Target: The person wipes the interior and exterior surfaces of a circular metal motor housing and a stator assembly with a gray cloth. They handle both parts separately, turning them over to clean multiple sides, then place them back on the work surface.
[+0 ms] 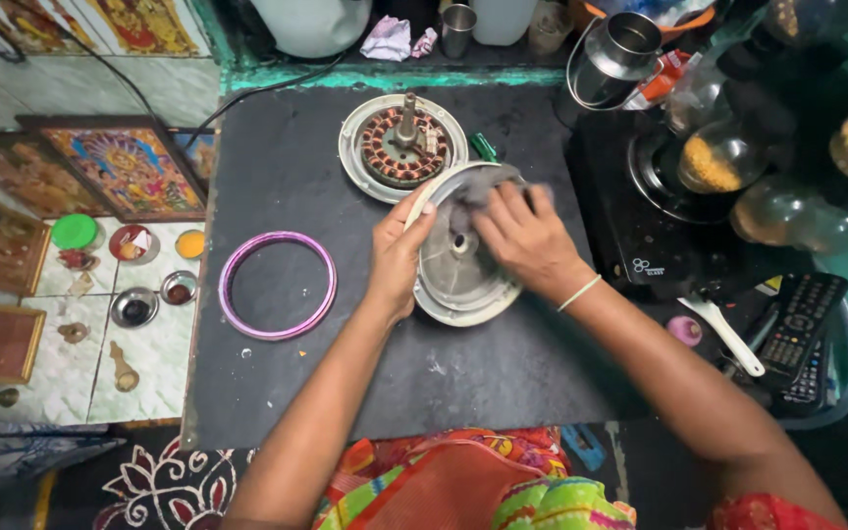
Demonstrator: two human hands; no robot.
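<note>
A round grey metal motor cover point(453, 280) is tilted up on the dark table point(296, 383) in the middle of the head view. My left hand point(397, 253) grips its left rim and holds it up. My right hand point(527, 236) presses a grey cloth point(483, 191) against the cover's inside, near its upper edge. Just behind the cover lies the other motor half point(402, 145), a round housing with copper windings and an upright shaft.
A purple ring point(277, 285) lies flat on the table's left part. A dark induction cooktop point(660, 211) with jars and a steel pot stands on the right, remote controls point(799, 334) in front of it. Framed pictures and small bowls point(134, 306) cover the tiled floor at left.
</note>
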